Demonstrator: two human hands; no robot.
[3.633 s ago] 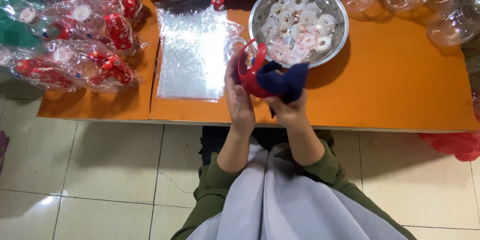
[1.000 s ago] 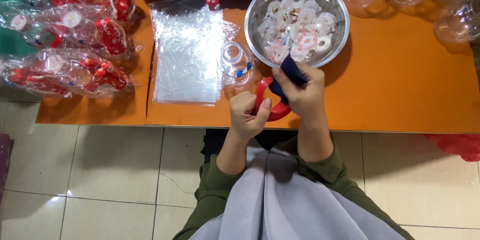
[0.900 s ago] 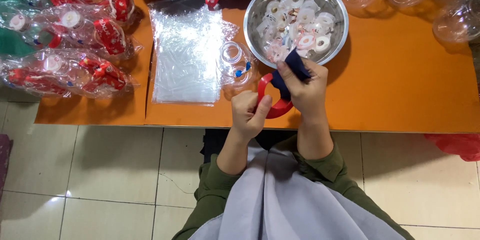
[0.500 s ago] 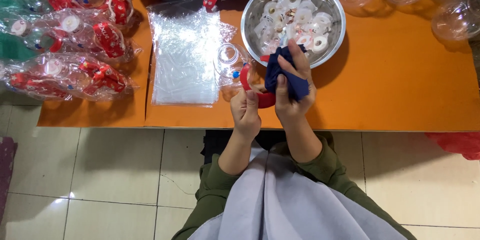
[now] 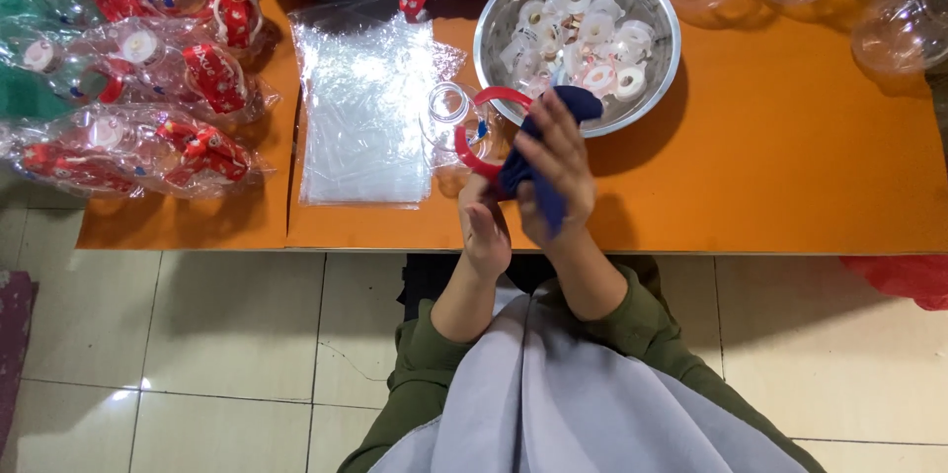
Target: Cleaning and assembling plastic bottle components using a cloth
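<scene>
Red ring pinched by left hand, right hand clutching blue cloth, steel bowl just behind, plastic bags leftward

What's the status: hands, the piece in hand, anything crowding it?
Left hand grips the red ring from below. Right hand presses a dark blue cloth on it. Steel bowl close behind; stack of clear bags to the left.
</scene>
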